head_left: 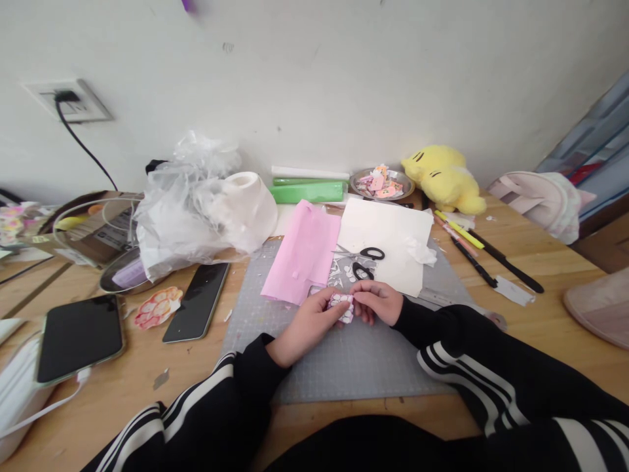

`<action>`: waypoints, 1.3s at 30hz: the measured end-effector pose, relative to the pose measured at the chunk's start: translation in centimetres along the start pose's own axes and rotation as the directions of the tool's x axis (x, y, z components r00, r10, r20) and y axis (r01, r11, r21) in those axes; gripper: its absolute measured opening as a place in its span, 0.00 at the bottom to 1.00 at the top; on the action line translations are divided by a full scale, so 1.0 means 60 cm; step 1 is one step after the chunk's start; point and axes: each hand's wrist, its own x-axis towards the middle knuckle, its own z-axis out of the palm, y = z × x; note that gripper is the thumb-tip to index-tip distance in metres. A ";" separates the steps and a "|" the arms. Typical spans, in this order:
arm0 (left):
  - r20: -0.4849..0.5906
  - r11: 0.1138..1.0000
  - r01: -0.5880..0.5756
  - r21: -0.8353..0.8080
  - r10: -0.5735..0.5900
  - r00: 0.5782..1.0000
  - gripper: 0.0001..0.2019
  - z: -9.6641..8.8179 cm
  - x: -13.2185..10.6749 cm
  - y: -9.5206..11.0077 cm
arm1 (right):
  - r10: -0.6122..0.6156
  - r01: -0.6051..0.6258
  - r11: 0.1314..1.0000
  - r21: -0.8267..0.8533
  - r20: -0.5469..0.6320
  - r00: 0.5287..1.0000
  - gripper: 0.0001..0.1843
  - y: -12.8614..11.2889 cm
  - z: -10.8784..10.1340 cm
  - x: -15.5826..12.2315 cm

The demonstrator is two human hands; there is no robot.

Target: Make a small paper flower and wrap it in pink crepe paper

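Between my hands is a small folded-looking piece of patterned paper (343, 307), white with pink and purple outlines. My left hand (314, 321) is closed on it, the thumb lying across its face. At its right edge, the fingers of my right hand (377, 301) pinch the same piece. Just beyond them lie scissors (372, 253) with black handles, blades apart, over white paper scraps (339, 270). A pink sheet (302, 252) rests to the left of the scissors, and white paper sheets (393, 233) to the right. All of this is above a grey cutting mat (363, 367).
Two phones (196, 303) (81, 337) and an orange-red paper cutout (156, 308) lie left. Behind stand a plastic bag (181, 216), a paper roll (250, 203), green rolls (307, 191) and a metal dish (388, 192) of cutouts. Pens (474, 262) and a yellow plush toy (445, 177) are right.
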 end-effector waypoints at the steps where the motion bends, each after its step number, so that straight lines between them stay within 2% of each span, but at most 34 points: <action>1: -0.002 1.000 0.003 0.002 -0.003 1.000 0.09 0.000 0.000 0.000 | 0.001 -0.001 1.000 -0.004 0.003 1.000 0.06 0.000 0.000 0.000; 13: -0.020 1.000 0.012 0.023 -0.011 1.000 0.11 0.000 0.000 0.003 | -0.048 0.049 0.998 -0.046 0.023 0.999 0.13 0.005 -0.003 -0.002; 29: -0.017 1.000 -0.005 0.021 0.005 1.000 0.11 -0.002 0.001 -0.005 | -0.199 0.197 0.972 -0.128 -0.006 0.980 0.07 0.003 -0.002 -0.011; 39: 0.005 1.000 -0.013 0.007 0.013 1.000 0.10 -0.002 0.001 -0.003 | -0.287 0.286 0.940 -0.184 0.024 0.958 0.04 0.010 -0.003 -0.012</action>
